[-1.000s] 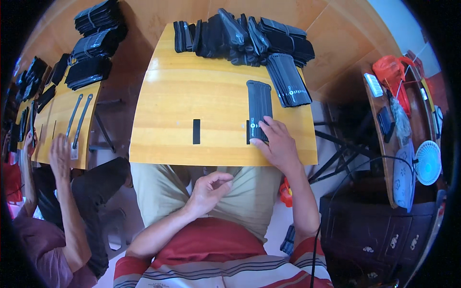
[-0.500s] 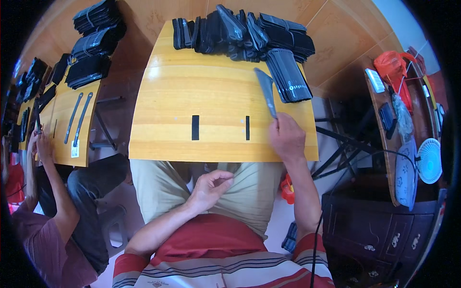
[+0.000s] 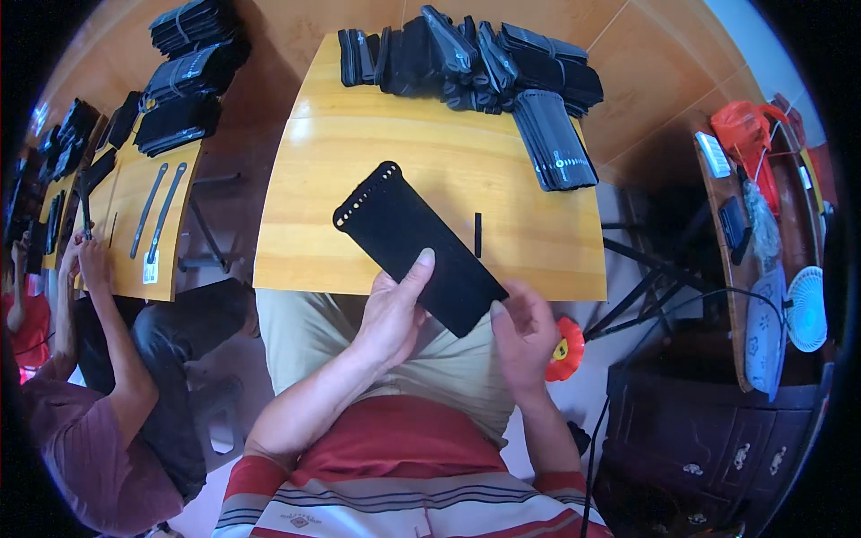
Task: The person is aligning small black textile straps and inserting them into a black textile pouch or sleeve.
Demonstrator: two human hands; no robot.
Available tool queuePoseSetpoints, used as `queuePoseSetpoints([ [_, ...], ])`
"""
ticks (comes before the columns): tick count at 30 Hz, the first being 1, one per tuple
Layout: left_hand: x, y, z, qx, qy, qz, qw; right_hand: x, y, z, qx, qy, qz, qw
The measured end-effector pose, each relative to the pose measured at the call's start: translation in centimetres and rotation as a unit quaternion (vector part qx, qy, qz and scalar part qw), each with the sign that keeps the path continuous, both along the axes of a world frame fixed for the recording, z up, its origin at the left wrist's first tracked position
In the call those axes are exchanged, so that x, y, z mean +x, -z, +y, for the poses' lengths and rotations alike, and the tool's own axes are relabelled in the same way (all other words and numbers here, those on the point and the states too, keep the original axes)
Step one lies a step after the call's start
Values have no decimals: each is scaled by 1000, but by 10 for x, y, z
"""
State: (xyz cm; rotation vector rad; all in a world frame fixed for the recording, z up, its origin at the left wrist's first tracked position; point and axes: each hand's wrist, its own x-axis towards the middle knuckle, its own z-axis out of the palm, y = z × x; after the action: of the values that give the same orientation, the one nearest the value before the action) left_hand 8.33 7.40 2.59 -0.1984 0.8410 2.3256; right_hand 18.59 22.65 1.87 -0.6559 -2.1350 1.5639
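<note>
A flat black fabric panel (image 3: 426,251) with a row of holes along its far end slants over the near part of the table. My left hand (image 3: 395,314) grips its left edge, thumb on top and fingers underneath. At the panel's near right corner, my right hand (image 3: 525,336) pinches the edge between thumb and fingers. Just right of the panel, a short black strip (image 3: 478,235) lies on the wooden table (image 3: 305,206). A stack of similar panels (image 3: 554,143), grey side up, sits at the table's right edge.
Bundles of black and grey panels (image 3: 421,58) line the table's far edge. On the left, another person's hands (image 3: 90,260) work at a second table (image 3: 166,233) with two grey strips. A side shelf with a small fan (image 3: 805,309) and red bag (image 3: 744,125) stands right.
My right hand has brought the panel from beside the stack toward me, and its black side now shows. My left hand has risen from my lap and taken hold of it.
</note>
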Motion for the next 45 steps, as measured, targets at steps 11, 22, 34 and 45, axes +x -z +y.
queuePoseSetpoints([
  [11, 19, 4, -2, -48, 20, 92, 994, -31, -20, -14, 465, -222, 104, 850],
  [22, 10, 8, -10, -100, 152, 263, 947, -50, -7, 2, 300, -212, 109, 924],
  [34, 12, 25, -9, -143, 158, 215, 953, -100, -25, 70, 346, -108, 82, 929],
  [45, 25, 55, -19, -168, 162, 242, 942, -187, -58, 185, 466, -4, -60, 883],
])
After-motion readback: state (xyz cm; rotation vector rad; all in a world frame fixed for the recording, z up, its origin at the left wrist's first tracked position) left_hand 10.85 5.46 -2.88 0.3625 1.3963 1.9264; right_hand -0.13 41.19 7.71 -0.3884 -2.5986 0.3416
